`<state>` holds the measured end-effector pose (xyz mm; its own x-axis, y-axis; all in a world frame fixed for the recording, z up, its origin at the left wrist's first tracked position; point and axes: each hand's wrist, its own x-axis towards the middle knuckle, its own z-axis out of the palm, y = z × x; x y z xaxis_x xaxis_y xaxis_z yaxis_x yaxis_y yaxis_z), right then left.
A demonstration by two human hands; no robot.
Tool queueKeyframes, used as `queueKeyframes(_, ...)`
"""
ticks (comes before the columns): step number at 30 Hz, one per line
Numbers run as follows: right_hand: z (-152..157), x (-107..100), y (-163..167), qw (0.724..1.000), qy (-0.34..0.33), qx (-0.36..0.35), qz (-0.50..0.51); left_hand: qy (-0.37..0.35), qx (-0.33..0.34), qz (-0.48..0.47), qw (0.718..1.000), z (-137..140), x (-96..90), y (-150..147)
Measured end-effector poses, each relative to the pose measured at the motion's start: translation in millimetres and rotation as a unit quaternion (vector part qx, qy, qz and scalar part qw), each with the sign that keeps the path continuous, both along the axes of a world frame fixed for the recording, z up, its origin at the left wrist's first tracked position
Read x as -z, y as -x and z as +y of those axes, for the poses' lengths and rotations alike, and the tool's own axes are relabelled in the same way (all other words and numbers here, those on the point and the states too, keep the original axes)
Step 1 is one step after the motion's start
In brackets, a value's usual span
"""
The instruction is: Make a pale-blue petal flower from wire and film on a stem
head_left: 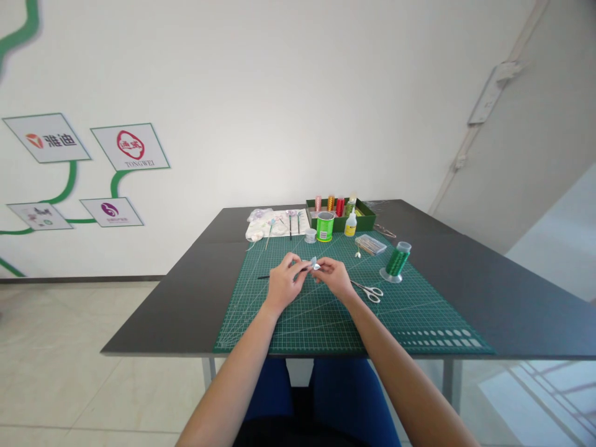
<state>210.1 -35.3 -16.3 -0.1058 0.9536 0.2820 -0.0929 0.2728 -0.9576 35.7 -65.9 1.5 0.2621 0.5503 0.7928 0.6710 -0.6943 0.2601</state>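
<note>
Above the middle of the green cutting mat (307, 323), a small pale blue and white fabric-like flower (315, 264) sits between my fingertips. My left hand (285, 282) pinches it from the left, fingers closed. From the other side my right hand (333, 276) pinches at its edge with thumb and fingers together. A thin dark stick (263, 277) shows left of my left hand; whether it is held or lying on the mat I cannot tell. Scissors (373, 293) with white handles lie just right of my right hand, their blades partly hidden behind it.
Behind my hands stand a bright green can (325, 227), a small white spool (310, 236), a glue bottle (351, 223) and a dark green box (367, 220) of thread spools. A green thread spool (398, 261) and a clear case (370, 244) stand right. Stemmed pieces rest on a white cloth (261, 228).
</note>
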Motion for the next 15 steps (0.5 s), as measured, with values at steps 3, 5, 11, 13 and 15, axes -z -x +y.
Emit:
queueKeyframes(3,-0.5,-0.8,0.4,1.000,0.003,0.001,0.008,0.003,-0.006,0.002,1.000,0.0,0.2,0.2)
queueKeyframes(5,-0.7,-0.6,0.6,1.000,0.007,-0.001,0.014,0.004,-0.008,0.001,1.000,0.3,0.6,0.4)
queueKeyframes(11,-0.6,1.7,0.3,0.999,0.011,-0.004,0.031,0.004,-0.015,0.005,1.000,1.0,1.6,1.0)
queueKeyframes(13,-0.3,2.1,0.0,0.999,0.011,-0.003,0.033,0.003,-0.017,0.005,1.000,1.2,1.8,0.9)
queueKeyframes(15,-0.1,2.3,-0.3,0.999,0.014,-0.002,0.034,0.004,-0.018,0.007,1.000,1.3,1.8,0.8)
